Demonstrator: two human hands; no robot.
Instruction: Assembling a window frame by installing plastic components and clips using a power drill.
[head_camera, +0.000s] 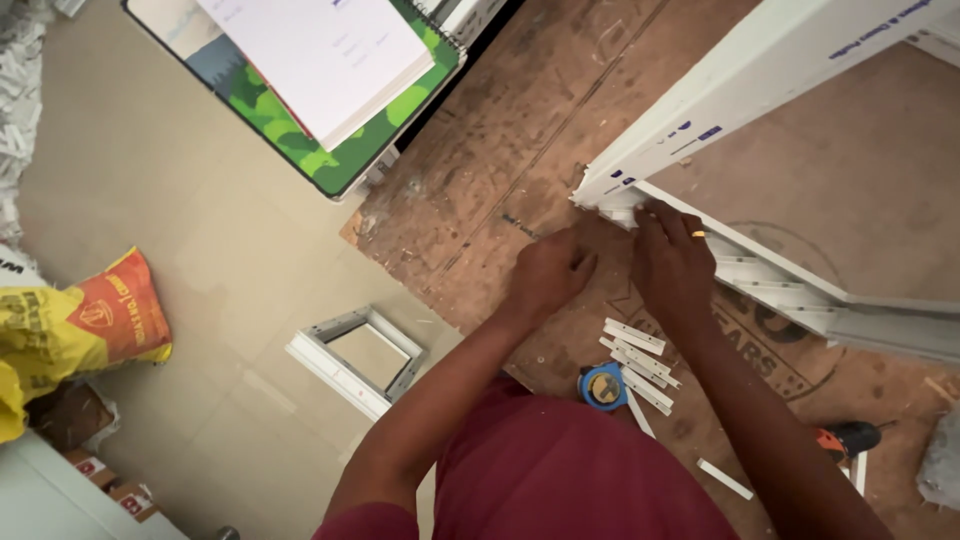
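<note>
- Maroon shirt (575, 470): nearest the camera, at 6 o'clock; both forearms run up from it toward the corner of the frame.
- Tape measure (603, 387): blue and yellow, lying on the bench (520, 130) between the forearms, just beside a loose pile of short white strips (640, 362).
- Drill (848, 438): orange and black, on the bench at 4 o'clock, well apart from the hands.
- Left hand (550, 272): fingers curled together, knuckles up, resting on the bench just left of the frame corner. Whether it grips anything cannot be told.
- Right hand (672, 262): fingers pressed together on the corner of the white frame (700, 110); a yellow ring shows on one finger.
- White frame: corner joint at centre, one bar running to 1 o'clock, the other to 3 o'clock.
- Small white frame (358, 358): on the floor (180, 200) at 8 o'clock.
- Yellow sack (75, 330): on the floor at 9 o'clock.
- Notebook (320, 60): green cover, at 11 o'clock, farthest away.
</note>
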